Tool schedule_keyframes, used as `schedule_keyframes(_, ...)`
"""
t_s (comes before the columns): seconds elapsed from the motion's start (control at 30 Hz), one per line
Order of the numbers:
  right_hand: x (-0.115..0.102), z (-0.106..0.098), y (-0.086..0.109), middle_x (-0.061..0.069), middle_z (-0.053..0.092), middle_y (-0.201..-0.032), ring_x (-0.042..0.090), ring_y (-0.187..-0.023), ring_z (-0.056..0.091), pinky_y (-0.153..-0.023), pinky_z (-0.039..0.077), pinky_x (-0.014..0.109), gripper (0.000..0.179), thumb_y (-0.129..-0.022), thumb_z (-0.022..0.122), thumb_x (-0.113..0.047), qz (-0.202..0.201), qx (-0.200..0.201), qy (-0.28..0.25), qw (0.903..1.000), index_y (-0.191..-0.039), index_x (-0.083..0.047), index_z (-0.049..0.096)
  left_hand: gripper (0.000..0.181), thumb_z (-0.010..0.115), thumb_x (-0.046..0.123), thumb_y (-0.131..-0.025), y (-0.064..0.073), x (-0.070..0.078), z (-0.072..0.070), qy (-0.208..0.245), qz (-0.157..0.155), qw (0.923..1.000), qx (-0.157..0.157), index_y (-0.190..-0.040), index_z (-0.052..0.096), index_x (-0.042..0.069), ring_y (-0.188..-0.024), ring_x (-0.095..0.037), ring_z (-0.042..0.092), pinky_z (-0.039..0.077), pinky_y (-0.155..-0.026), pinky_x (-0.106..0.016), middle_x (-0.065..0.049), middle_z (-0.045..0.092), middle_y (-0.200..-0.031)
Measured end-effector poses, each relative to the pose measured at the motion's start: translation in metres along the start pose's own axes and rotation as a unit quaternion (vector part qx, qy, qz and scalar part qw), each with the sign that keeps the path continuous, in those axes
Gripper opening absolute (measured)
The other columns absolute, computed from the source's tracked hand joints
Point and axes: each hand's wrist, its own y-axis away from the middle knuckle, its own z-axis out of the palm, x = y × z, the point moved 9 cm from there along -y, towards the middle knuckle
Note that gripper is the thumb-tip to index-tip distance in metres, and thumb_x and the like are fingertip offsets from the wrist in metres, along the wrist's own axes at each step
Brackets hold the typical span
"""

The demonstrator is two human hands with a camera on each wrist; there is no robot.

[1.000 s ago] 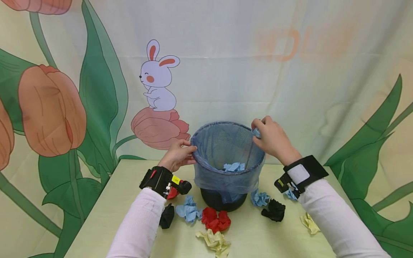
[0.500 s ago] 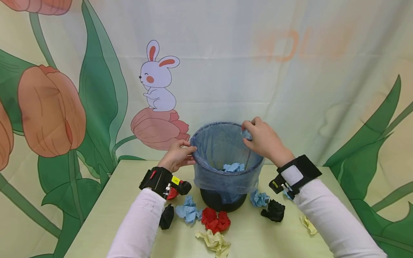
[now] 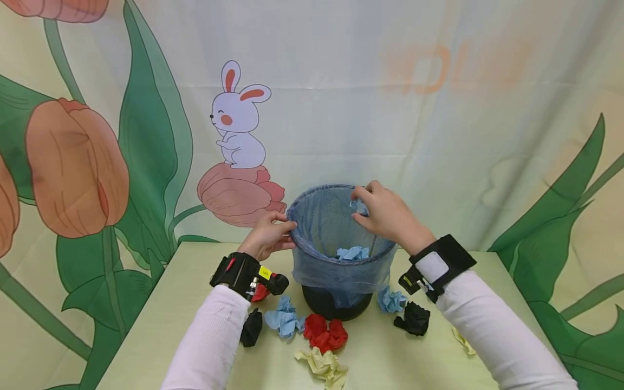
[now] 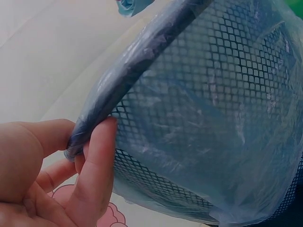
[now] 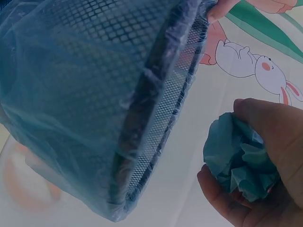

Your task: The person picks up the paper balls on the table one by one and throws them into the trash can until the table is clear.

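- Your right hand (image 3: 385,212) holds a crumpled blue paper ball (image 5: 239,163) between thumb and fingers, raised over the mouth of the bin (image 3: 336,310); your left hand (image 3: 267,233) pinches the bin's bag-covered rim on its left side.
- Nearest you, in front of the bin, lies a yellow paper ball (image 3: 323,367), then a red paper ball (image 3: 325,332) close to the bin's base. Sliding the bin towards you could shove both.
- Left of the bin sit a black paper ball (image 3: 251,327) and a second blue ball (image 3: 284,318); right of it, a third blue ball (image 3: 391,299) beside another black ball (image 3: 414,319). A low right sleeve could sweep these away.
- At the bin itself, pulling on the rim could tip it or drag the thin bag (image 3: 341,279) loose.
- Inside the bin, blue paper (image 3: 353,253) shows. Loosening your right fingers too near the rim could send the ball outside.
- Behind the bin hangs a printed curtain (image 3: 341,119).
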Motion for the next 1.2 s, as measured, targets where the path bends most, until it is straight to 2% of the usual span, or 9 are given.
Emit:
schedule_keyframes(0.27, 0.004, 0.002, 0.000, 0.015, 0.053, -0.095, 0.021, -0.065, 0.050, -0.053, 0.043, 0.032, 0.035, -0.083, 0.068, -0.025, 0.007, -0.007, -0.002, 1.0000, -0.112, -0.008, 0.057, 0.025, 0.057, 0.013, -0.091, -0.002, 0.000, 0.000, -0.002, -0.002, 1.0000, 0.006, -0.109, 0.039, 0.007, -0.060, -0.014, 0.057, 0.057, -0.061, -0.027, -0.009, 0.047, -0.088)
schedule_keyframes(0.4, 0.008, 0.003, 0.000, 0.016, 0.054, -0.099, 0.022, -0.067, 0.052, -0.054, 0.044, 0.033, 0.041, -0.083, 0.068, -0.028, 0.010, -0.010, -0.005, 0.9999, -0.117, -0.009, 0.056, 0.025, 0.056, 0.013, -0.091, -0.003, 0.001, 0.001, -0.003, -0.001, 1.0000, 0.006, -0.109, 0.039, 0.008, -0.061, -0.014, 0.057, 0.057, -0.061, -0.027, -0.009, 0.047, -0.088)
schedule_keyframes(0.47, 0.009, 0.003, 0.000, 0.017, 0.054, -0.105, 0.025, -0.073, 0.055, -0.057, 0.047, 0.035, 0.045, -0.084, 0.067, -0.031, 0.014, -0.012, -0.005, 0.9998, -0.122, -0.010, 0.054, 0.025, 0.056, 0.013, -0.092, -0.003, 0.002, 0.001, -0.003, 0.000, 1.0000, 0.006, -0.109, 0.039, 0.007, -0.061, -0.014, 0.057, 0.057, -0.061, -0.027, -0.009, 0.047, -0.088)
schedule_keyframes(0.57, 0.011, 0.004, 0.000, 0.018, 0.051, -0.121, 0.031, -0.092, 0.058, -0.068, 0.051, 0.041, 0.053, -0.085, 0.065, -0.036, 0.022, -0.019, 0.001, 0.9996, -0.129, -0.012, 0.050, 0.025, 0.056, 0.013, -0.092, -0.004, 0.002, 0.001, -0.003, 0.000, 1.0000, 0.007, -0.109, 0.039, 0.007, -0.061, -0.014, 0.057, 0.057, -0.062, -0.027, -0.009, 0.047, -0.088)
schedule_keyframes(0.67, 0.013, 0.005, 0.000, 0.018, 0.045, -0.133, 0.036, -0.113, 0.050, -0.081, 0.050, 0.047, 0.057, -0.086, 0.062, -0.040, 0.025, -0.023, 0.014, 0.9993, -0.134, -0.014, 0.047, 0.025, 0.056, 0.014, -0.092, -0.004, 0.002, 0.001, -0.003, -0.002, 1.0000, 0.008, -0.109, 0.039, 0.008, -0.061, -0.014, 0.057, 0.057, -0.062, -0.027, -0.009, 0.047, -0.089)
schedule_keyframes(0.77, 0.013, 0.005, 0.000, 0.017, 0.039, -0.140, 0.037, -0.125, 0.040, -0.090, 0.045, 0.051, 0.059, -0.086, 0.060, -0.042, 0.021, -0.022, 0.030, 0.9991, -0.136, -0.016, 0.045, 0.025, 0.056, 0.013, -0.092, -0.004, 0.003, 0.001, -0.001, -0.003, 0.9999, 0.010, -0.110, 0.039, 0.008, -0.061, -0.014, 0.057, 0.057, -0.062, -0.028, -0.010, 0.047, -0.089)
schedule_keyframes(0.97, 0.018, 0.009, 0.002, 0.014, 0.033, -0.145, 0.037, -0.132, 0.031, -0.097, 0.038, 0.056, 0.059, -0.089, 0.054, -0.046, 0.031, -0.040, 0.037, 0.9981, -0.139, -0.020, 0.041, 0.025, 0.056, 0.013, -0.092, -0.004, 0.003, 0.002, 0.005, -0.005, 0.9999, 0.010, -0.109, 0.039, 0.008, -0.061, -0.014, 0.056, 0.057, -0.063, -0.028, -0.010, 0.046, -0.090)
schedule_keyframes(1.2, 0.024, 0.014, 0.007, 0.013, 0.031, -0.146, 0.038, -0.133, 0.030, -0.097, 0.036, 0.058, 0.056, -0.091, 0.049, -0.046, 0.039, -0.052, 0.023, 0.9976, -0.141, -0.021, 0.038, 0.025, 0.055, 0.014, -0.092, -0.004, 0.003, 0.003, 0.009, -0.006, 0.9999, 0.008, -0.110, 0.039, 0.008, -0.062, -0.014, 0.055, 0.057, -0.062, -0.027, -0.009, 0.046, -0.090)
